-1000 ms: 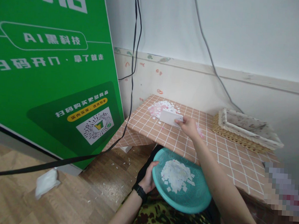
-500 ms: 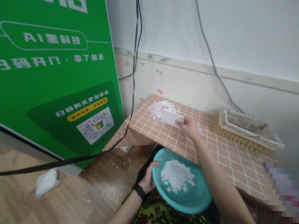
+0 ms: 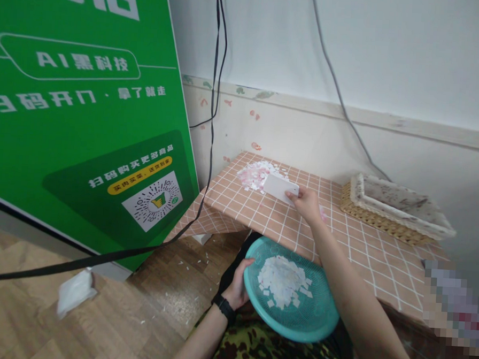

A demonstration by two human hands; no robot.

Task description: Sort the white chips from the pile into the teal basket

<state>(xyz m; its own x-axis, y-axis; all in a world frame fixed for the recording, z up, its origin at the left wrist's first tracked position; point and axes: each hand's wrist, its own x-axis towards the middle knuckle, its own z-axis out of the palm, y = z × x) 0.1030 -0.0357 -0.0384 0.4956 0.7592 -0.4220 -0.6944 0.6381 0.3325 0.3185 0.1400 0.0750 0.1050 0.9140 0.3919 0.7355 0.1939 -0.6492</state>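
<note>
Right hand, nearer the bits, over the table! Left hand clasps the teal basket off its near edge; right pinches a white card, long axis pointing left, toward paper bits by the far-left corner.

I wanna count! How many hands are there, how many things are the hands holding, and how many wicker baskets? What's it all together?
Hands: 2, the left hand and the right hand
Held things: 2, a teal mesh basket and a flat white scraper
Wicker baskets: 1, the cloth-lined wicker basket
Total: 5
</note>
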